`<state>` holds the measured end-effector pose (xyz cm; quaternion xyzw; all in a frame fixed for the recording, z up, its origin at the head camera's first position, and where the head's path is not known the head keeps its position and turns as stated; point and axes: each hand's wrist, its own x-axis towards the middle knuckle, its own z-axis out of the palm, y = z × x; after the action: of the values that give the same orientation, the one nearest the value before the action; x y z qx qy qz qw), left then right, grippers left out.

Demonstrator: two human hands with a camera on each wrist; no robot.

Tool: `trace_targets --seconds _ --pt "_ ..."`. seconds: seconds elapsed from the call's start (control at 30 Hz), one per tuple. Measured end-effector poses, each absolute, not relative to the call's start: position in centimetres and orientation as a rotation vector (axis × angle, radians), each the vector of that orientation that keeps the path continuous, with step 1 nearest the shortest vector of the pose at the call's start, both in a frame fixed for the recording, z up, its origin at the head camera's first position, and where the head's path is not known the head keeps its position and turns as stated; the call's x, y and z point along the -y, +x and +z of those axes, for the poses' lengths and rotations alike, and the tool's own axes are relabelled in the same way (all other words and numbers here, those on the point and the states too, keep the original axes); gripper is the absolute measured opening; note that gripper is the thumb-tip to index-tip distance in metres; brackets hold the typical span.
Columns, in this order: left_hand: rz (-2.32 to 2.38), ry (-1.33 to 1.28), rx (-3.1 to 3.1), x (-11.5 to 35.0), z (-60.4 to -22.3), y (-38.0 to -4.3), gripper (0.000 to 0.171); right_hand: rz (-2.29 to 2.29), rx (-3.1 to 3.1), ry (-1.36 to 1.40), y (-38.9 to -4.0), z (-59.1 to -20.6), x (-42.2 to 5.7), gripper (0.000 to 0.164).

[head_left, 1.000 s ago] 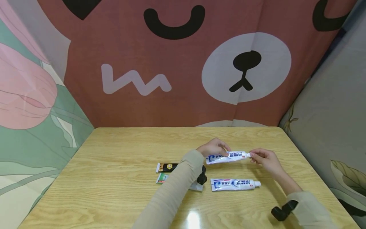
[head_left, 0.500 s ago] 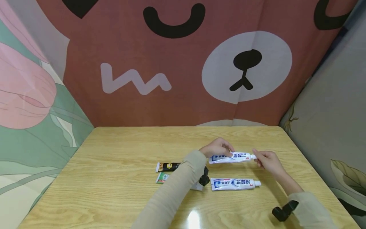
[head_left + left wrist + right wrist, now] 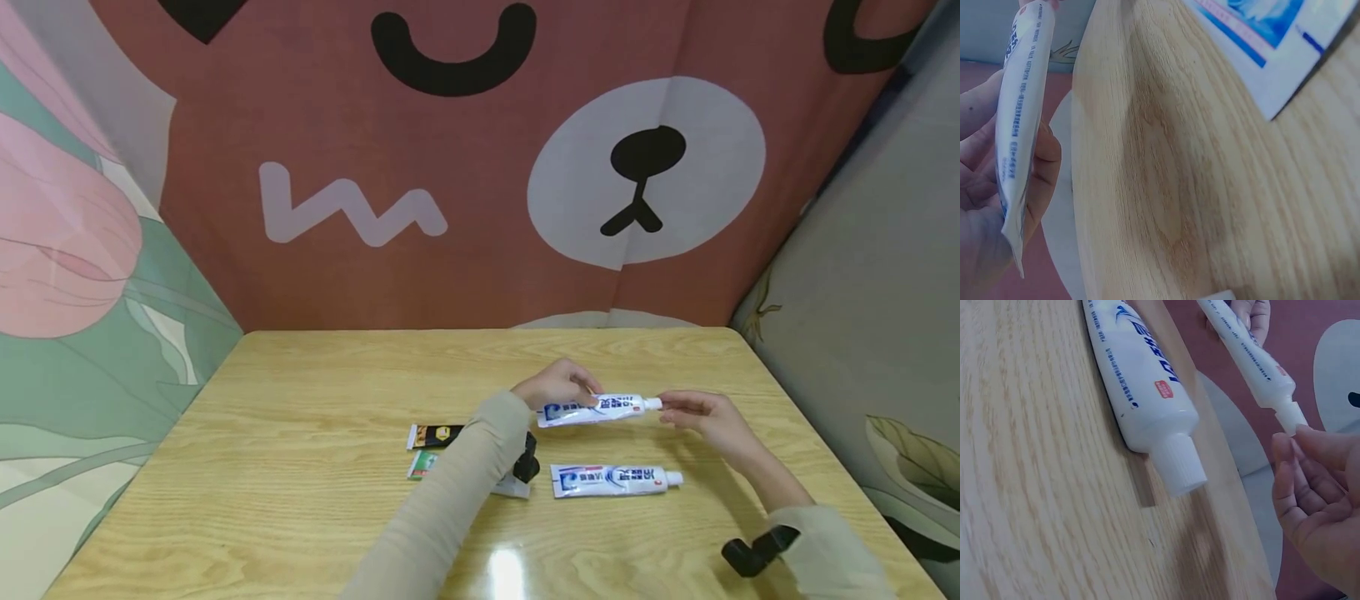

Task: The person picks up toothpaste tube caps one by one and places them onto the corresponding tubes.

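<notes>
My left hand [image 3: 558,387] holds a white toothpaste tube [image 3: 618,407] with blue lettering, level above the table. In the left wrist view the tube [image 3: 1019,112] is pinched between thumb and fingers, with its flat crimped end lowest. At the tube's other end, my right hand [image 3: 705,421] has its fingertips on the white cap [image 3: 1291,417]. Thumb and fingertip meet at the cap's tip, and the cap sits at the tube's neck. A second, matching toothpaste tube [image 3: 611,481] lies flat on the table in front, its ribbed cap [image 3: 1179,465] pointing right.
Left of the tubes, a black tube [image 3: 433,437] and a green-and-white tube [image 3: 422,464] lie partly hidden under my left forearm. The wooden table [image 3: 300,500] ends at a brown bear-print cloth [image 3: 337,283] behind, with a grey cloth [image 3: 847,333] on the right.
The held toothpaste tube shifted slightly right, then back left. The right hand moved with it, its fingers changing position at the cap. The tubes on the table stayed put.
</notes>
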<state>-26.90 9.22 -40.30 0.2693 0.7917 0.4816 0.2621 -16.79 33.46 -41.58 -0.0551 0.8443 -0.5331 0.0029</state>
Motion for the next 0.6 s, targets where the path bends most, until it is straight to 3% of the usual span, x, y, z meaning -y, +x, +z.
trace_targets --seconds 0.4,0.6 --pt "1.278 0.741 -2.155 -8.8 -40.4 -26.9 0.013 -1.696 -2.64 -0.12 -17.4 -42.0 -32.6 0.032" --pt "1.294 0.752 -2.136 -8.9 -40.1 -26.7 0.015 -1.622 -2.65 -0.101 -17.5 -41.9 -32.2 0.045"
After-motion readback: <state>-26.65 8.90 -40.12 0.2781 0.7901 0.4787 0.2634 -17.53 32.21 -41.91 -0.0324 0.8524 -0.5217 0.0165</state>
